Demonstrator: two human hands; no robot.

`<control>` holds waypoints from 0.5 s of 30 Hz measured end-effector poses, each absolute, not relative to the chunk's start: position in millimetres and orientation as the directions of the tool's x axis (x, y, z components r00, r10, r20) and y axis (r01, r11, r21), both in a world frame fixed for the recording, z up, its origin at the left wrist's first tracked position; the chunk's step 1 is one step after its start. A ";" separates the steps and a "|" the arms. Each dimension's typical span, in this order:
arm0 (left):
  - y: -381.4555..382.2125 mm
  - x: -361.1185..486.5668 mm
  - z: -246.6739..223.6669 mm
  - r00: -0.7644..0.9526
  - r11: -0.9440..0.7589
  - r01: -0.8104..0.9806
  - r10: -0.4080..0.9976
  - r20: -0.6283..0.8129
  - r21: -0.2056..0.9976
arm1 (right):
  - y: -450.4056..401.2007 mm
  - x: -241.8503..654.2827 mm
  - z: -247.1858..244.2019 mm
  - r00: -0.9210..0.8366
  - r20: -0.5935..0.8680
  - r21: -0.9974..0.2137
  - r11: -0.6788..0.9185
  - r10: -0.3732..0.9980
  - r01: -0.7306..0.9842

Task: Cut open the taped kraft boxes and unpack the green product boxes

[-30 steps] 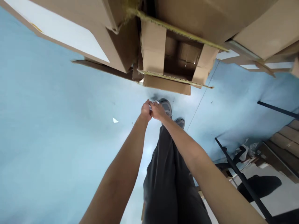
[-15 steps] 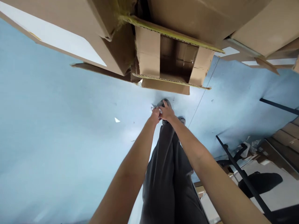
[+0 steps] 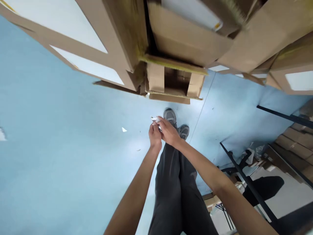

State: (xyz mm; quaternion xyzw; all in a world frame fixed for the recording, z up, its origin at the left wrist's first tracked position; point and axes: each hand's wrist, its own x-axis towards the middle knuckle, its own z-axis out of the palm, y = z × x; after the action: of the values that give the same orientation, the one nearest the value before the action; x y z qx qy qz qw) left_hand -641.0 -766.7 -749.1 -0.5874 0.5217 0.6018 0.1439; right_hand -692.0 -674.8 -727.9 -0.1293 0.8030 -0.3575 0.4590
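Observation:
Both hands meet low in front of my legs, just left of the shoes point(image 3: 170, 115). A small white crumpled piece point(image 3: 155, 119), paper or thin plastic, pokes out between the fingers. My left hand point(image 3: 154, 135) is closed around its lower side. Over the other side curl the fingers of my right hand point(image 3: 168, 131), pressed against the same piece. Most of it is hidden by the fingers, so its exact kind cannot be made out.
An open cardboard box point(image 3: 156, 78) stands on the floor ahead, among stacked cartons point(image 3: 117, 39). A white scrap point(image 3: 124, 129) lies on the blue floor point(image 3: 73, 147). To the right are a black metal frame point(image 3: 246, 179) and more cardboard point(image 3: 297, 140).
My hands have come up and slightly left, off the shoe, with the white piece still between them. The view has shifted, showing more cartons at the upper right.

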 end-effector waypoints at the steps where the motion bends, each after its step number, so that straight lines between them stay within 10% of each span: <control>1: -769.1 -651.9 -719.2 -0.348 -0.384 -0.763 -0.433 -0.831 0.520 | -671.5 -698.7 -698.4 -0.623 -0.582 -0.725 0.681 -0.523 0.107; 6: -771.5 -737.8 -616.9 -0.608 -0.287 -0.677 -0.298 -0.735 0.677 | -650.7 -754.0 -601.2 -0.875 -0.350 -0.821 0.559 -0.335 0.115; 15: -801.2 -894.5 -606.2 -0.396 -0.575 -0.753 0.010 -0.918 0.318 | -631.2 -878.2 -627.5 -0.794 -0.608 -0.700 0.452 0.028 0.552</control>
State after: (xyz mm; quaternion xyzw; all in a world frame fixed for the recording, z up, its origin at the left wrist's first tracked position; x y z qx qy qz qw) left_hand -894.5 -801.2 -606.2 -0.4859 0.3823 0.7427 0.2571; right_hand -878.2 -631.2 -627.5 0.1794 0.8094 -0.4917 0.2664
